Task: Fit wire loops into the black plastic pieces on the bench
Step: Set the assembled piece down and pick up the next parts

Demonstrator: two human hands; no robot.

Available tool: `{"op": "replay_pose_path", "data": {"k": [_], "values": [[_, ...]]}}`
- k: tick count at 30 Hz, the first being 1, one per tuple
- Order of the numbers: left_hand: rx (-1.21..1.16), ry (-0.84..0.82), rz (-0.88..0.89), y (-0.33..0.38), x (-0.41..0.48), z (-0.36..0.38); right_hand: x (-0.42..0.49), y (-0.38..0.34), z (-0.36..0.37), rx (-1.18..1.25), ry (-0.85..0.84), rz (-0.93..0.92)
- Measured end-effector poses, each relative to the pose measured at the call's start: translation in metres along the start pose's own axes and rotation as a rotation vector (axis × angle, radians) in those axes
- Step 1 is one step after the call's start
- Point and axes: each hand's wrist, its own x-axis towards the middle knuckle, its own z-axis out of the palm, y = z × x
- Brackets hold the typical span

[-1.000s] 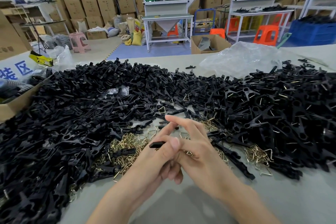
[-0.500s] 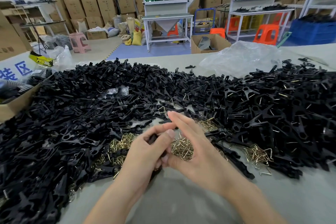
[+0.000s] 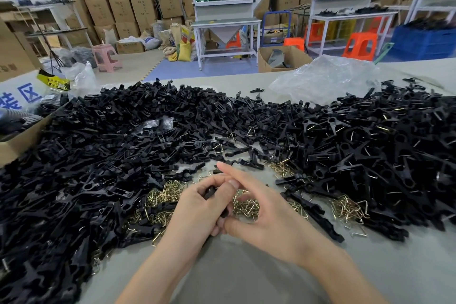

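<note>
My left hand (image 3: 197, 210) grips one black plastic piece (image 3: 209, 192) between thumb and fingers, just above the bench. My right hand (image 3: 269, 215) lies against it from the right, its fingers straight and pointing up-left, its thumb touching the left fingertips under the piece. Brass wire loops (image 3: 245, 205) show in the gap between my right fingers and thumb; I cannot tell if they are held or lie on the bench. More loose loops (image 3: 167, 195) lie to the left.
A big heap of bare black pieces (image 3: 86, 168) covers the left of the grey bench (image 3: 246, 279). Pieces with wire in them (image 3: 370, 155) pile at the right, beside another loop cluster (image 3: 350, 207). A clear plastic bag (image 3: 325, 76) lies behind, a cardboard box (image 3: 14, 145) at the left edge.
My left hand has turned the black piece, which stuck out sideways a second ago, down into its grip. Both hands drifted slightly away from me and my right fingers opened out.
</note>
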Motion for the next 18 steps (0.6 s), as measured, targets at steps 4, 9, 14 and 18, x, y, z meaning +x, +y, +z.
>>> {"op": "replay_pose_path", "data": {"k": [4,9,14,18], "values": [[0.104,-0.048,0.056,-0.003,-0.001,-0.001,0.000,0.001,0.001,0.053,0.021,-0.012],[0.068,-0.173,0.060,-0.003,-0.003,0.002,0.001,0.003,0.000,0.025,0.064,-0.062],[-0.020,-0.222,0.084,-0.005,-0.005,0.000,0.009,0.002,-0.027,0.111,0.518,0.008],[0.219,-0.125,0.255,-0.013,-0.008,0.002,0.004,0.016,-0.074,0.777,0.804,0.198]]}}
